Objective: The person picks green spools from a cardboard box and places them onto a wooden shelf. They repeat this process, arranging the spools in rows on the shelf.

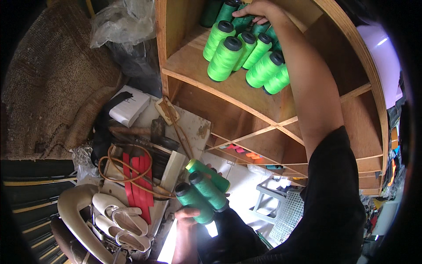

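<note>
My left hand (187, 219) is closed around several spools of dark green thread, low in the middle of the view. Two of these spools, a front one (194, 203) and one beside it (210, 191), have black ends up. A third green spool (209, 174) with a lime end lies against them, with fingertips behind it. Up in the wooden shelf, my right hand (257, 9) curls over a dark green thread spool (243, 23) in the back rows. Several bright green thread spools (224, 59) stand upright in front of it. My right forearm hides part of that group.
The wooden shelf unit (220, 90) has lower compartments holding coloured spools (239, 149). At left, a cluttered bench carries beige shoes (121, 215), red strips (137, 180), a brown cord (103, 160) and a white box (129, 105). A grey plastic chair (288, 215) stands below.
</note>
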A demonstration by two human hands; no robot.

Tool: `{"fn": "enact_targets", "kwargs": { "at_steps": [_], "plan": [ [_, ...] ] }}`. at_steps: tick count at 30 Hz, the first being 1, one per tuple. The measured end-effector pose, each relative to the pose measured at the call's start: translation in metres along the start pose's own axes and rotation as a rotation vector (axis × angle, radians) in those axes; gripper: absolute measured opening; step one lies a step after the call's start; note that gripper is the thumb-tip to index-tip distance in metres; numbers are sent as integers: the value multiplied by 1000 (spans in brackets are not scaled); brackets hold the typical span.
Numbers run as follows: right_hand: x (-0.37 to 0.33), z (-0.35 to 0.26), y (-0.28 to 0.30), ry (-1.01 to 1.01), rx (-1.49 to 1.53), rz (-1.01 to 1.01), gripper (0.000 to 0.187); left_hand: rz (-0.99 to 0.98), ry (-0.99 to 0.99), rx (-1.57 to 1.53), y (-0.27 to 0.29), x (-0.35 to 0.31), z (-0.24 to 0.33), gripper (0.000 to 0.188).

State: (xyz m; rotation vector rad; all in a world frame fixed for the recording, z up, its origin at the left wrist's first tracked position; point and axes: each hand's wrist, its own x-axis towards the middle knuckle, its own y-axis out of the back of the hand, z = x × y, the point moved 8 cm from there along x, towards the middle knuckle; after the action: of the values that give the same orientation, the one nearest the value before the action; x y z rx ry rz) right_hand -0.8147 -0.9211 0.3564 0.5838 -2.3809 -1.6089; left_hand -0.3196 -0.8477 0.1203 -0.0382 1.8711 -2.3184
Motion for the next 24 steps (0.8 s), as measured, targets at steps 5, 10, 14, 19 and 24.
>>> {"fn": "enact_targets", "kwargs": {
  "at_steps": [5, 10, 14, 19, 24],
  "plan": [
    [-14, -1, 46, 11, -317, 327, 63, -53, 10, 9, -10, 12, 11, 109],
    [-178, -26, 28, 371, 367, 834, 38, -46, -92, 64, -28, 27, 41, 106],
    [-275, -27, -35, 562, 602, 272, 29, -96, -126, -37, -48, 51, 47, 104],
    [-325, -10, -133, 237, 647, -531, 52, -253, -51, -67, -62, 60, 56, 104],
    [-327, -12, -142, 240, 735, -589, 51, -371, -23, 56, -63, 62, 65, 103]
  ]
}}
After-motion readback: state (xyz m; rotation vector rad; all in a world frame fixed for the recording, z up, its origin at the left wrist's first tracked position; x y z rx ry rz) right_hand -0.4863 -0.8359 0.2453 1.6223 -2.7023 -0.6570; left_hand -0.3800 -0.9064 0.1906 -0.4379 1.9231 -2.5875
